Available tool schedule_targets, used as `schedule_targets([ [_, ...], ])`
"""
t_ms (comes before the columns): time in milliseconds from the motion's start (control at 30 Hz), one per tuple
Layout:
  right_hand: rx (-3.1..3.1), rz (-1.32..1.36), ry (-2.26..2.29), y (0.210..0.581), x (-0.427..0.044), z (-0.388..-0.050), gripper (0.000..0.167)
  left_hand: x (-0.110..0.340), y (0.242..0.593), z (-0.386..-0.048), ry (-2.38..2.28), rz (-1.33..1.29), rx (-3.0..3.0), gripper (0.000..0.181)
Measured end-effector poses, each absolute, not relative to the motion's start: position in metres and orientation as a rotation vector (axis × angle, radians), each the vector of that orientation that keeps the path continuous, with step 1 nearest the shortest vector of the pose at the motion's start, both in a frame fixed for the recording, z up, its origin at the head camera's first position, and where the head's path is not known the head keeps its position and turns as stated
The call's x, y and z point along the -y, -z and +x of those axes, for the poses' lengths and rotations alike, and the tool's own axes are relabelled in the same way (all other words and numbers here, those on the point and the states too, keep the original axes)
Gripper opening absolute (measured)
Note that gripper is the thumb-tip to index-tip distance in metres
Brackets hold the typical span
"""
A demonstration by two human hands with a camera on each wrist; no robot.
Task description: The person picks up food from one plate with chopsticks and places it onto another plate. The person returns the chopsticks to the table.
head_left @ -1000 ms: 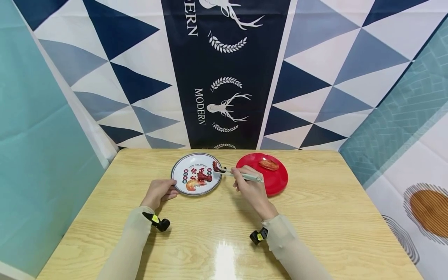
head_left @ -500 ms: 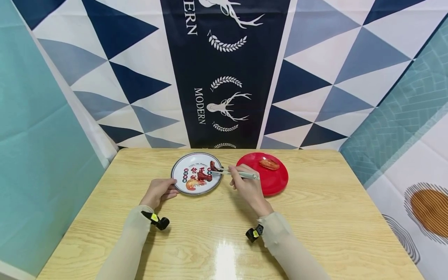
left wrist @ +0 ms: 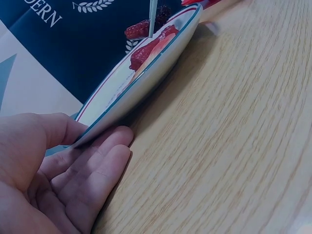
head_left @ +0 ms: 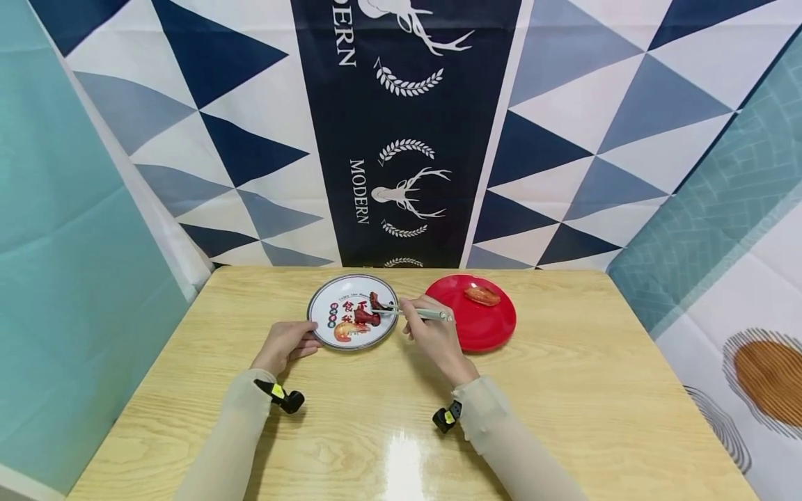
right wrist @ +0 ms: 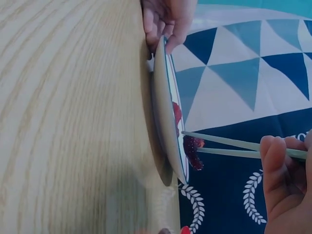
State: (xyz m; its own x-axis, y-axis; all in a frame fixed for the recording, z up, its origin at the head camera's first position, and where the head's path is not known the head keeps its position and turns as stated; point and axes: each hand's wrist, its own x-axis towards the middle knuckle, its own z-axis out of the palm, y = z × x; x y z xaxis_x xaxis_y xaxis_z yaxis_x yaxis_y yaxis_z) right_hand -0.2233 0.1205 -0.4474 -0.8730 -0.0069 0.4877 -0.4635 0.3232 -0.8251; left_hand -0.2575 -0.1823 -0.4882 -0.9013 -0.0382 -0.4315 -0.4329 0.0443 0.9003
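Note:
The left hand pinches the left rim of a white plate, thumb on top and fingers below, as the left wrist view also shows. Pale green chopsticks are gripped in the right hand. Their tips are at a dark red food piece over the plate's right part; in the right wrist view that piece is by the tips. A reddish-brown piece and an orange shrimp-like piece lie on the plate.
A red plate with one brown-orange food piece stands right of the white plate, behind the right hand. The wooden table meets a patterned cloth backdrop at its far edge. Black wrist-worn devices show on both sleeves.
The right hand and chopsticks have moved left, and the dark red piece has shifted left with them, further over the white plate. The left hand stays at the rim.

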Motion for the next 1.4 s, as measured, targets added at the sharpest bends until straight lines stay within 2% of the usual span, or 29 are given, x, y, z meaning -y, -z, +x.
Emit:
schedule_targets([
  [800, 2.283, 0.378, -1.470, 0.4543, -0.1155, -0.2257, 0.021, 0.1829, 0.4926, -0.2558, -1.881, -0.453, -2.089, 0.045],
  [1400, 2.239, 0.446, -1.480, 0.4560, -0.1127, -0.2292, 0.024, 0.1826, 0.4905, -0.2595, -1.852, -0.450, -2.097, 0.045],
])
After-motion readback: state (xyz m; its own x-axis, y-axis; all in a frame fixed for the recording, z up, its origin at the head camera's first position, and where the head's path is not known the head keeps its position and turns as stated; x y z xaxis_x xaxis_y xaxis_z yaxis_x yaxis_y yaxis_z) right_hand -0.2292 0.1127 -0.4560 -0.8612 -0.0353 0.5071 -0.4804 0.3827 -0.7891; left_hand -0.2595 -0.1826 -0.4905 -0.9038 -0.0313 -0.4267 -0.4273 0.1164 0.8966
